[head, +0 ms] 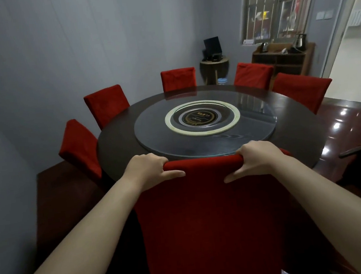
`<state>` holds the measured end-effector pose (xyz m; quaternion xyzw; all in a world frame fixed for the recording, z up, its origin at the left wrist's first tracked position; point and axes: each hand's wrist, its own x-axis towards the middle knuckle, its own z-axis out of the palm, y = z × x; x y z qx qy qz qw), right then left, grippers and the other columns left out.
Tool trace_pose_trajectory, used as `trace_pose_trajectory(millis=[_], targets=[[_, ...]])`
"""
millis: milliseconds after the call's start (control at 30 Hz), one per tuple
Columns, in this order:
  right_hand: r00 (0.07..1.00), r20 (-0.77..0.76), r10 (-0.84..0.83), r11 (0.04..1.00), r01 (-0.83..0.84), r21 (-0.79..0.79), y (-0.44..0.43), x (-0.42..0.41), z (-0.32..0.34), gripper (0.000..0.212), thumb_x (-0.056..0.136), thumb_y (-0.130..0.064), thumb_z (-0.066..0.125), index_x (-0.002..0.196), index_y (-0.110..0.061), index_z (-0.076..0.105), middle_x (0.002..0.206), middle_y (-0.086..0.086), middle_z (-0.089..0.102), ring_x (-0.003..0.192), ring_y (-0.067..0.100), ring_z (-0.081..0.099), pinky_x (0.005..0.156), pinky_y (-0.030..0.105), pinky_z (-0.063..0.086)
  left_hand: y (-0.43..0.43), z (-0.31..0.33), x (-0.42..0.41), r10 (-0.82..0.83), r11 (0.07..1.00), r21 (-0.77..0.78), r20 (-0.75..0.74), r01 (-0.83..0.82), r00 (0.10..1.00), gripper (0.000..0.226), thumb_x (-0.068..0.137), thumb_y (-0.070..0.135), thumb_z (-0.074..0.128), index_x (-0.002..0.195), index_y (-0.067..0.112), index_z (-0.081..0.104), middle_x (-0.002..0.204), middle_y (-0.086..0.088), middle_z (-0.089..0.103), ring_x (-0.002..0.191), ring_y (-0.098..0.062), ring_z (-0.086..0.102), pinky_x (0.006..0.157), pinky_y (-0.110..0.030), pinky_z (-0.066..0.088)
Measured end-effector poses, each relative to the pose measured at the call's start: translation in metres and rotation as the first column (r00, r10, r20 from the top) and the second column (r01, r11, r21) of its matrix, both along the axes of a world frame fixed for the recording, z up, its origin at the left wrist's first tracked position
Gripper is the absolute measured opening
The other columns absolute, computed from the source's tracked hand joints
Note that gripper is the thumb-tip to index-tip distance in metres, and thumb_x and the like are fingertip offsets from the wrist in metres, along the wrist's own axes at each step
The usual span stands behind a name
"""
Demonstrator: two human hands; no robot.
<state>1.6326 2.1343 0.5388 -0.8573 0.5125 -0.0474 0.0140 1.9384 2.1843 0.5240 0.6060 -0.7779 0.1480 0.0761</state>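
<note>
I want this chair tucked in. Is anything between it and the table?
Nothing visible does. The left hand and right hand grip the top of the chair back, which stands at the near edge of the table; its seat and legs are hidden.

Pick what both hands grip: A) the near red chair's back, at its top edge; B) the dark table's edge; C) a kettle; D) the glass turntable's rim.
A: the left hand and the right hand both curl over the top edge of the near red chair, thumbs on its near face.
</note>
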Motion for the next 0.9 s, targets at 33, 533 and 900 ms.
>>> trace_pose_trajectory(millis=[33, 533, 900], targets=[[1.0, 0.001, 0.018, 1.0, -0.018, -0.012, -0.001, 0.006, -0.002, 0.087, 0.028, -0.105, 0.038, 0.065, -0.029, 0.061, 0.06, -0.013, 0.059, 0.059, 0.006, 0.055, 0.052, 0.027, 0.04, 0.002, 0.0, 0.006, 0.012, 1.0, 0.011, 0.005, -0.012, 1.0, 0.098, 0.05, 0.101, 0.0, 0.074, 0.027, 0.058, 0.073, 0.009, 0.062, 0.073, -0.015, 0.061, 0.058, -0.03, 0.034], [0.999, -0.003, 0.055, 0.993, -0.055, -0.105, -0.104, 0.073, -0.007, 0.09, 0.026, -0.107, 0.032, 0.064, -0.03, 0.057, 0.058, -0.014, 0.056, 0.057, 0.002, 0.051, 0.049, 0.026, 0.033, -0.086, 0.004, 0.069, 0.125, 0.992, 0.03, -0.065, -0.123, 0.99, 0.084, 0.046, 0.104, 0.004, 0.067, 0.035, 0.048, 0.069, 0.015, 0.054, 0.072, -0.012, 0.059, 0.052, -0.028, 0.027], [1.0, -0.009, 0.008, 0.997, -0.008, -0.075, -0.195, 0.087, -0.006, 0.088, 0.03, -0.107, 0.032, 0.066, -0.03, 0.057, 0.059, -0.014, 0.054, 0.057, -0.002, 0.048, 0.051, 0.027, 0.034, -0.195, -0.004, 0.088, 0.113, 0.993, -0.008, -0.064, -0.114, 0.992, 0.094, 0.048, 0.103, 0.0, 0.073, 0.031, 0.054, 0.075, 0.013, 0.062, 0.076, -0.011, 0.061, 0.056, -0.029, 0.032]])
